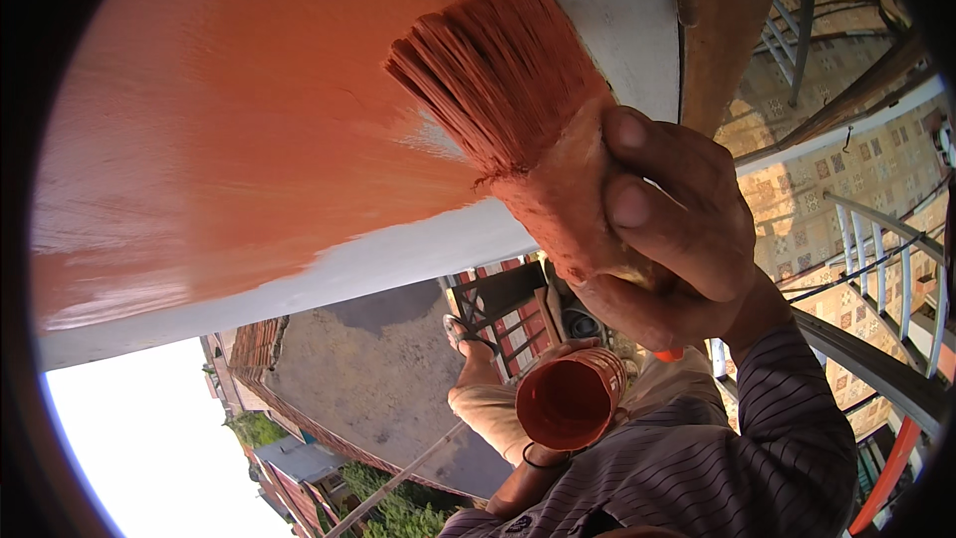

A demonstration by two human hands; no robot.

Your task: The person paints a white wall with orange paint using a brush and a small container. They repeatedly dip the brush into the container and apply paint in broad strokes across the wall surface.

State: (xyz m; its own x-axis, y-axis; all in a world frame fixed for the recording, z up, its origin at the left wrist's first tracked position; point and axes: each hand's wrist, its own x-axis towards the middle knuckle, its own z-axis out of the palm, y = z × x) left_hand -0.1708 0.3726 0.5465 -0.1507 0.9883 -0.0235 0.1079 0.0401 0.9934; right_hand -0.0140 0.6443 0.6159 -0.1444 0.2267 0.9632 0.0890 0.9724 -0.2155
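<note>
My right hand [687, 219] is closed around a wide paintbrush [508, 80], its bristles and base coated in red-orange paint. The bristles are close to or against a smooth surface [289, 110] covered in orange paint; I cannot tell whether they touch. A pale grey-white strip [418, 251] runs along the surface's lower edge, and a small grey patch shows beside the bristles. Lower down, my left hand [575, 346] holds a paint-smeared cup [566, 402] with red paint inside. Most of that hand is hidden behind the cup.
Far below lie a grey flat roof [368, 379] and patterned floor tiles [836, 179]. Metal railings [881, 269] curve along the right. A brown post [727, 30] stands beside the painted surface. My sandalled foot [468, 337] shows near a dark-framed red-and-white structure [503, 309].
</note>
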